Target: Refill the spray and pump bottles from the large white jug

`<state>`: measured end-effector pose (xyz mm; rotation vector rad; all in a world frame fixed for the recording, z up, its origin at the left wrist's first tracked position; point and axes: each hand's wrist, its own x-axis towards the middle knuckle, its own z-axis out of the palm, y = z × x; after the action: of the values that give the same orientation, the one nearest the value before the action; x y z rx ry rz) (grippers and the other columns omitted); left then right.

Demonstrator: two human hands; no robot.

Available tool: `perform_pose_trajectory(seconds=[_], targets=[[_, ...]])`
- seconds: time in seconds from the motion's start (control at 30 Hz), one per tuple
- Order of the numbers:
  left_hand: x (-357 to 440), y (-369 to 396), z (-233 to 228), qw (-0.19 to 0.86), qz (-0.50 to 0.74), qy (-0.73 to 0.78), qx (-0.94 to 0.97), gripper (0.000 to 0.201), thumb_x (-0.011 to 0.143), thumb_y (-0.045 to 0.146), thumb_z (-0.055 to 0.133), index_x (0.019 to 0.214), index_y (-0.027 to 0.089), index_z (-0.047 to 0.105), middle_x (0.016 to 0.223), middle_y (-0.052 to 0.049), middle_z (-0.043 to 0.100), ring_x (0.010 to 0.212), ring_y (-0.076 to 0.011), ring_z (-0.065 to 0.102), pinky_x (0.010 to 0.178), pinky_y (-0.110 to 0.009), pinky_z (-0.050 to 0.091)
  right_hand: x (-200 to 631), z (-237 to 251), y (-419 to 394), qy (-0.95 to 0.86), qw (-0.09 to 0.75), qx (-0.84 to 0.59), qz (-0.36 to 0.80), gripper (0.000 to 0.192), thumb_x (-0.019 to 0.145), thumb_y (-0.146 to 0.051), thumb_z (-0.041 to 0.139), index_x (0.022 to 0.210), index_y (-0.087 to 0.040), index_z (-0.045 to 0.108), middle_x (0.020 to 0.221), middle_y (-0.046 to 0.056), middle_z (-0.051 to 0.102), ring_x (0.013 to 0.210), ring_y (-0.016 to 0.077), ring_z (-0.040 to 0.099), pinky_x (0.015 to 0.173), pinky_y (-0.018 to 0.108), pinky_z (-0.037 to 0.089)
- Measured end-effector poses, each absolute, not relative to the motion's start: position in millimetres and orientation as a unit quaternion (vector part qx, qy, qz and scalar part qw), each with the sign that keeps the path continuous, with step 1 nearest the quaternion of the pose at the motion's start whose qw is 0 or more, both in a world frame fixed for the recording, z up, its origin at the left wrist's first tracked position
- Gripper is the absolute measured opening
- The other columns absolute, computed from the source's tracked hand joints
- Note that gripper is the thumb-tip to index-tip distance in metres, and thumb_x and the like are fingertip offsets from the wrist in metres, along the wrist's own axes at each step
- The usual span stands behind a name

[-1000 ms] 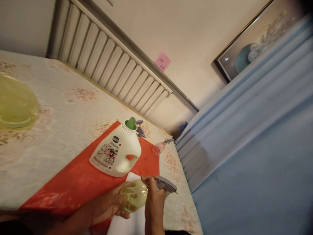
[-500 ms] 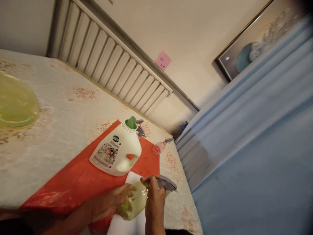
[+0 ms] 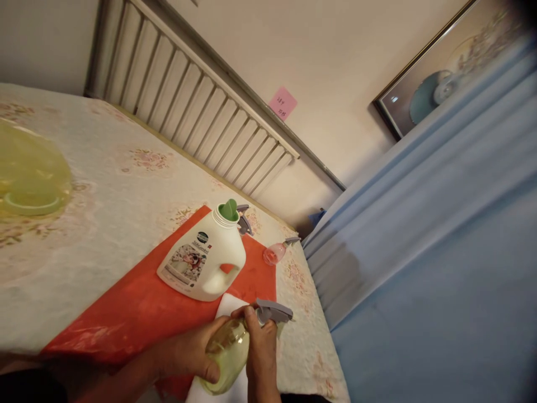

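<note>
A small yellow-green spray bottle [image 3: 226, 358] with a grey trigger head [image 3: 272, 310] is held low in the view, above a white cloth [image 3: 226, 307]. My left hand [image 3: 191, 352] wraps the bottle's body from the left. My right hand [image 3: 260, 347] grips its neck just below the grey head. Behind them a white detergent jug [image 3: 205, 257] with a green spout stands on a red mat [image 3: 126, 308].
A pink spray bottle [image 3: 274, 253] lies at the mat's far corner, and a grey trigger head [image 3: 243, 221] shows behind the jug. A yellow-green basin [image 3: 29, 179] sits far left on the floral tablecloth. A radiator, a pink note and blue curtains lie beyond.
The spray bottle has tilted more upright and shifted slightly left in my hands. My left hand's fingers have closed more fully around its body.
</note>
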<state>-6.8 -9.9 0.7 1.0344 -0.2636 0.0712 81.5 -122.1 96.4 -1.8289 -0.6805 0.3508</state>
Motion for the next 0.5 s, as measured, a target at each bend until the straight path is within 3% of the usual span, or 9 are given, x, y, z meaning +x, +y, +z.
perform_pose_trajectory(seconds=[0.1, 0.3, 0.5], targets=[[-10, -11, 8, 0.855, 0.044, -0.118, 0.503, 0.093, 0.051, 0.009, 0.079, 0.136, 0.028, 0.043, 0.105, 0.0, 0.064, 0.099, -0.0238, 0.058, 0.08, -0.034, 0.046, 81, 98, -121, -0.293, 0.522, -0.789, 0.14, 0.036, 0.081, -0.047, 0.06, 0.078, -0.014, 0.075, 0.075, 0.007, 0.074, 0.074, 0.0238, 0.069, 0.072, 0.03, 0.051], [-15, -9, 8, 0.804, 0.052, -0.051, 0.59, 0.084, 0.053, 0.006, 0.072, 0.131, 0.028, 0.048, 0.104, -0.001, 0.066, 0.093, -0.0253, 0.061, 0.07, -0.032, 0.047, 76, 104, -117, -0.332, 0.513, -0.776, 0.157, 0.028, 0.081, -0.04, 0.06, 0.083, -0.016, 0.074, 0.081, 0.007, 0.075, 0.079, 0.0245, 0.069, 0.074, 0.031, 0.052], [-14, -6, 11, 0.776, 0.112, -0.091, 0.615, 0.097, 0.056, 0.005, 0.065, 0.144, 0.031, 0.032, 0.124, -0.004, 0.06, 0.102, -0.0245, 0.059, 0.076, -0.031, 0.051, 82, 89, -119, -0.359, 0.557, -0.721, 0.201, 0.024, 0.076, -0.034, 0.069, 0.092, -0.016, 0.069, 0.084, 0.006, 0.073, 0.076, 0.0232, 0.068, 0.07, 0.032, 0.053]])
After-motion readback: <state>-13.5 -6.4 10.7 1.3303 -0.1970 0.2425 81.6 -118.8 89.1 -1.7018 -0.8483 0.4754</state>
